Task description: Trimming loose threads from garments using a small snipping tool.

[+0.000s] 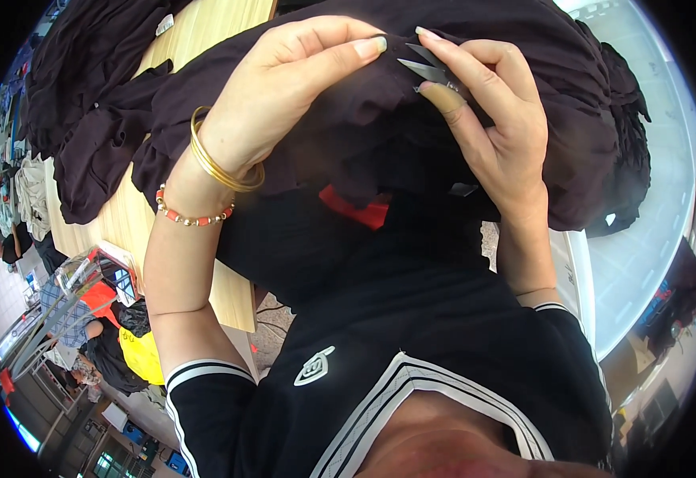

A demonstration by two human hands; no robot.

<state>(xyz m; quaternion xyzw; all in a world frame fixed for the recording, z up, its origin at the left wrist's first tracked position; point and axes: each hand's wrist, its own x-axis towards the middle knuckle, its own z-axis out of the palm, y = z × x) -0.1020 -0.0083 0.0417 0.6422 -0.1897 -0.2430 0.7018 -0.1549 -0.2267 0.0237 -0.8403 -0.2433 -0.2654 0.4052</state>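
Note:
Dark purple-black cloth (284, 171) lies bunched across my lap and over the table. At the top of the view my left hand (304, 72) pinches a bit of this cloth between thumb and fingertips. Just to its right, my right hand (495, 103) is closed around small thread snips (425, 68). Their two pointed blades stand apart and point left toward the pinched cloth. A tan covering wraps the right thumb. Gold bangles and a beaded bracelet (197, 217) circle my left wrist.
A pale wooden table (93, 215) extends on the left, with more dark cloth (93, 95) on it. A large whitish plastic tub (643, 255) stands at the right, the cloth reaching over it. Yellow cloth (138, 356) and other garments are heaped at the lower left, near a person.

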